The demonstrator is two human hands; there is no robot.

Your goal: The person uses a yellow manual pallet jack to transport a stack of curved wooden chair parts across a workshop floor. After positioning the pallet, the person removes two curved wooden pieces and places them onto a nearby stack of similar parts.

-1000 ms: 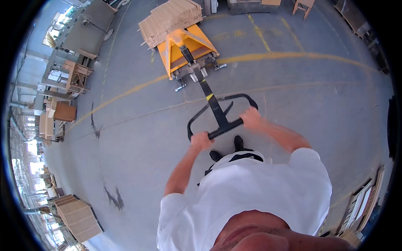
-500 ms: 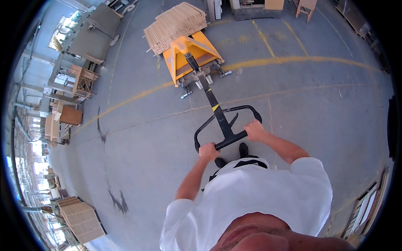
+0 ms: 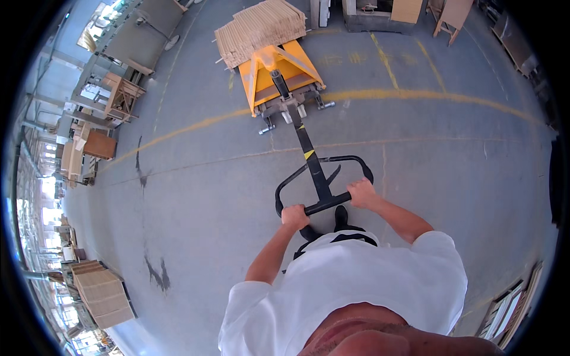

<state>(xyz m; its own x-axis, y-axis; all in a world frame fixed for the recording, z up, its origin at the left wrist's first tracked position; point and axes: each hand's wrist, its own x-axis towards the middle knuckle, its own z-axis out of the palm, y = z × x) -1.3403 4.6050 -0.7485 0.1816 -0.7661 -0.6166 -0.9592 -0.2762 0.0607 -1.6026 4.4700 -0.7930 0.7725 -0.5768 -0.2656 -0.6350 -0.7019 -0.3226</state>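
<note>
Both my hands are closed round the black crossbar of a pallet jack handle (image 3: 324,204). My left hand (image 3: 294,217) grips its left end, and my right hand (image 3: 361,193) holds the right end a little farther forward. From the looped handle a black shaft with yellow stripes runs forward to the orange pallet jack (image 3: 256,89). A large stack of light wooden strips (image 3: 261,31) lies on the jack, its far side cut off by the upper edge of view. My dark shoes show just behind the crossbar.
Grey floor carries a curved yellow line (image 3: 409,94) crossing near the jack. Along the left stand wooden racks and a brown box (image 3: 100,145), with a stack of brown boards (image 3: 102,293) nearer. Far right of the jack are a machine base (image 3: 380,22) and a wooden stand (image 3: 454,18).
The view has turned slightly, shifting the jack and stack up and right in the picture. My feet have changed position a little; both hands keep their grip on the handle.
</note>
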